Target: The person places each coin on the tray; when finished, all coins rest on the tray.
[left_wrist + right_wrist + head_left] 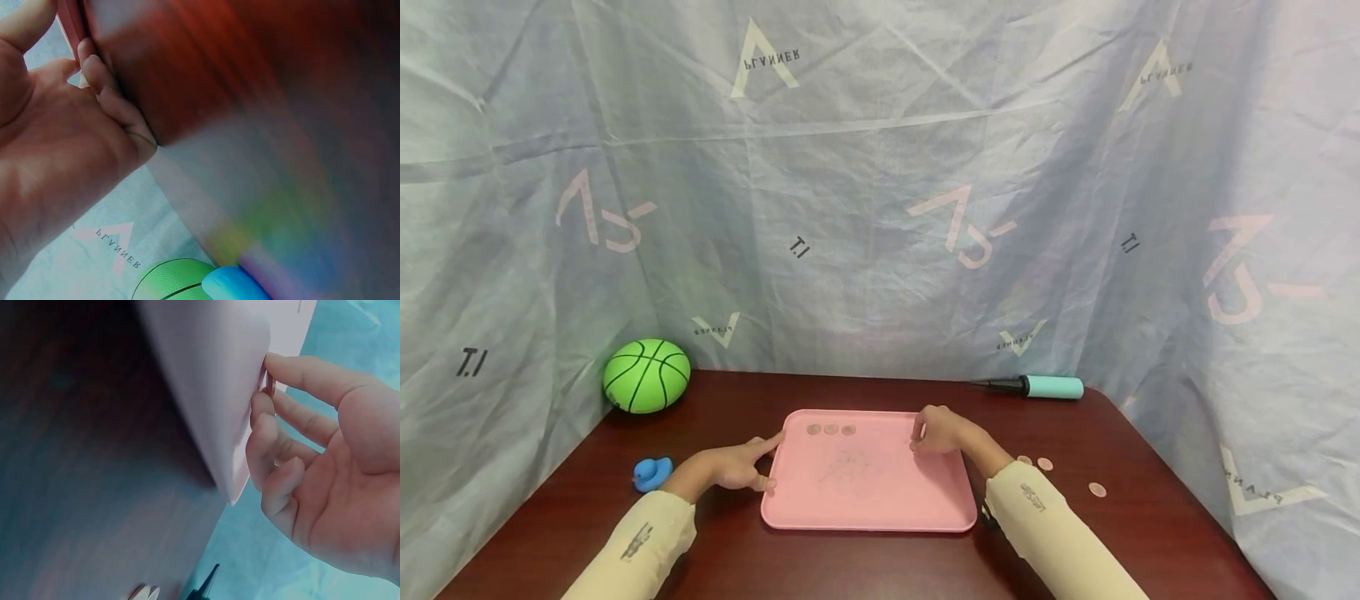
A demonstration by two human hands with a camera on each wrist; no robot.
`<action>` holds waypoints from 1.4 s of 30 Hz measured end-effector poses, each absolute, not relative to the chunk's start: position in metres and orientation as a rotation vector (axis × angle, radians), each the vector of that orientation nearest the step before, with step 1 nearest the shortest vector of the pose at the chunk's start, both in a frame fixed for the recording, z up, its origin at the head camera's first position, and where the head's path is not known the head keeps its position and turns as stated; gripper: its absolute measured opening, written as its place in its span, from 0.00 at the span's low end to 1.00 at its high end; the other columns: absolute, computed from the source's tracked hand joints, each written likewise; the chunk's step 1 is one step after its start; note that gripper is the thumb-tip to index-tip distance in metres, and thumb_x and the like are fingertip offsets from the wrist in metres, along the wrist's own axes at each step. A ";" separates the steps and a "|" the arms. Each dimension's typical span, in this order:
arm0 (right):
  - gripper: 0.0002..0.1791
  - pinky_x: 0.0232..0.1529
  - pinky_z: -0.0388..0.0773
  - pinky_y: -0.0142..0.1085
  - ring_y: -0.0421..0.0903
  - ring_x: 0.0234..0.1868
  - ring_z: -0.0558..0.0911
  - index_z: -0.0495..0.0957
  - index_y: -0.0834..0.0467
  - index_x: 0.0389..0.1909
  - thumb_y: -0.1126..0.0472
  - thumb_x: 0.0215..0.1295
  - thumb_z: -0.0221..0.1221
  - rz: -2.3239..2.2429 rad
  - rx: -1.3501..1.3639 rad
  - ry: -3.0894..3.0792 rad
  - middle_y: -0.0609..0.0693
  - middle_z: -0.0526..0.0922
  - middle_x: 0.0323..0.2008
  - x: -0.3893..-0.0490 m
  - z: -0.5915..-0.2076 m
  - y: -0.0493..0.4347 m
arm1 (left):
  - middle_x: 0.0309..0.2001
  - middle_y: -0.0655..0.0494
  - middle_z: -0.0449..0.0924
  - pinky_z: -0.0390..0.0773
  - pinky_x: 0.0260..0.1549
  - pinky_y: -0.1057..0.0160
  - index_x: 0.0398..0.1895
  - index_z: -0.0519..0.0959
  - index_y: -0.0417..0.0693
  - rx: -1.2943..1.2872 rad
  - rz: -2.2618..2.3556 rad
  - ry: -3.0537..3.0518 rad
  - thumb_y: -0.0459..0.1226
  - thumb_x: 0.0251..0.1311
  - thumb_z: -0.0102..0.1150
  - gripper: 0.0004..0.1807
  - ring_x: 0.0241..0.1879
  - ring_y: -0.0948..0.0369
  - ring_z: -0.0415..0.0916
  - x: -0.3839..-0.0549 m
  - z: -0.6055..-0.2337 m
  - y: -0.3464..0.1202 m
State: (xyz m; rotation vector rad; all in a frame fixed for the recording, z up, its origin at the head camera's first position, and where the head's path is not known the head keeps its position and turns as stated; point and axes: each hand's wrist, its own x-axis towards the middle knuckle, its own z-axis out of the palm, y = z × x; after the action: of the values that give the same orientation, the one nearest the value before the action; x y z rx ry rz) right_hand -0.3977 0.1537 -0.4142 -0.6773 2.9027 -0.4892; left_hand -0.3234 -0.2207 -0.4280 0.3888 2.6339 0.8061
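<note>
A pink tray (880, 500) lies on the table, with a row of three coins (831, 429) near its far left corner. My left hand (737, 467) is at the tray's left edge, thumb and index finger spread apart against the rim; in the left wrist view its other fingers (115, 103) bend in by the tabletop. Over the tray's far right part, my right hand (936, 429) pinches a coin (270, 384) on edge between thumb and fingertips, close to the tray surface. The remaining fingers of that hand are loosely curled.
Loose coins (1045, 463) lie right of the tray beside the right sleeve, one coin (1097, 490) farther right. A blue rubber duck (652, 473) sits left; a green ball (647, 375) stands at the back left. A turquoise hand pump (1052, 387) lies back right, before a grey curtain (850, 167).
</note>
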 end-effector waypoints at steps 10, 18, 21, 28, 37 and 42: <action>0.06 0.28 0.73 0.35 0.41 0.27 0.74 0.83 0.53 0.29 0.57 0.56 0.71 -0.450 -0.653 2.864 0.44 0.78 0.26 -0.401 -0.411 0.141 | 0.72 0.37 0.55 0.56 0.63 0.32 0.79 0.51 0.47 0.402 0.811 2.628 0.46 0.52 0.71 0.54 0.69 0.38 0.54 -0.322 -0.428 -0.221; 0.06 0.36 0.75 0.36 0.42 0.32 0.74 0.83 0.53 0.29 0.58 0.54 0.71 -0.398 -0.693 2.886 0.44 0.79 0.30 -0.406 -0.406 0.128 | 0.72 0.36 0.55 0.56 0.65 0.33 0.79 0.51 0.46 0.413 0.781 2.653 0.46 0.53 0.71 0.54 0.70 0.39 0.55 -0.324 -0.427 -0.222; 0.06 0.35 0.74 0.35 0.42 0.32 0.74 0.83 0.54 0.30 0.58 0.55 0.71 -0.419 -0.684 2.870 0.44 0.78 0.29 -0.407 -0.406 0.121 | 0.72 0.36 0.55 0.55 0.65 0.33 0.79 0.51 0.46 0.412 0.784 2.650 0.46 0.53 0.71 0.54 0.70 0.39 0.55 -0.324 -0.427 -0.222; 0.06 0.33 0.74 0.34 0.40 0.30 0.74 0.82 0.52 0.29 0.58 0.55 0.71 -0.415 -0.650 2.865 0.43 0.79 0.28 -0.407 -0.409 0.105 | 0.72 0.37 0.55 0.56 0.64 0.33 0.79 0.51 0.48 0.383 0.809 2.636 0.45 0.53 0.71 0.53 0.70 0.39 0.54 -0.322 -0.428 -0.220; 0.06 0.34 0.75 0.35 0.41 0.32 0.75 0.82 0.53 0.30 0.58 0.56 0.70 -0.421 -0.642 2.869 0.43 0.80 0.29 -0.407 -0.409 0.089 | 0.72 0.36 0.55 0.56 0.65 0.33 0.79 0.52 0.47 0.398 0.797 2.649 0.44 0.54 0.71 0.52 0.70 0.39 0.55 -0.321 -0.427 -0.220; 0.07 0.33 0.74 0.34 0.41 0.31 0.75 0.82 0.52 0.28 0.56 0.56 0.70 -0.444 -0.613 2.887 0.44 0.80 0.27 -0.409 -0.409 0.083 | 0.72 0.36 0.55 0.55 0.65 0.33 0.79 0.52 0.47 0.393 0.788 2.652 0.45 0.53 0.71 0.53 0.70 0.38 0.54 -0.321 -0.426 -0.219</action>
State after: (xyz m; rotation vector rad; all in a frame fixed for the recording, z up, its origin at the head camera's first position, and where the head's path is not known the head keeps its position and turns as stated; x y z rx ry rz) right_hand -0.4085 0.0834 -0.4090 -0.6129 2.8871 -0.4442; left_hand -0.3208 -0.2191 -0.4259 0.3934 2.6519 0.7876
